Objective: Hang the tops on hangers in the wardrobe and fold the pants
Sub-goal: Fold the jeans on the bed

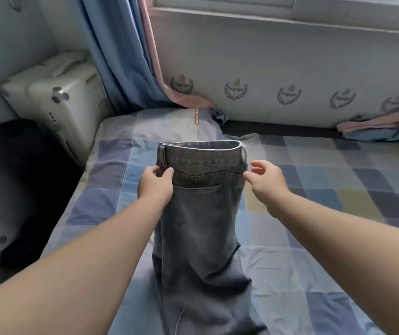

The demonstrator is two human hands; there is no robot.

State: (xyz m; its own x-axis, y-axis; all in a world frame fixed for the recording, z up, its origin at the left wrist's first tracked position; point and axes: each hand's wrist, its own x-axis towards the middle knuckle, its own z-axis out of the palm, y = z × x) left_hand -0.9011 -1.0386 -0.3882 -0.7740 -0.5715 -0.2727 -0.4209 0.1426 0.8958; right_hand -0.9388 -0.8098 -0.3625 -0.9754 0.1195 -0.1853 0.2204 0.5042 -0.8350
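Jeans (200, 226) run leg-ends near, waistband (203, 152) far; left hand (156, 186) fingers pinch it, right hand (267, 182) fingers loose.

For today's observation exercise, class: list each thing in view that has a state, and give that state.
jeans, doubled leg on leg, lying on the bed, waistband away.
left hand, pinches the jeans' left edge.
right hand, at the jeans' right edge; grip unclear.
suitcase, closed, beside the bed.
curtain, drawn aside, hem on the bed.
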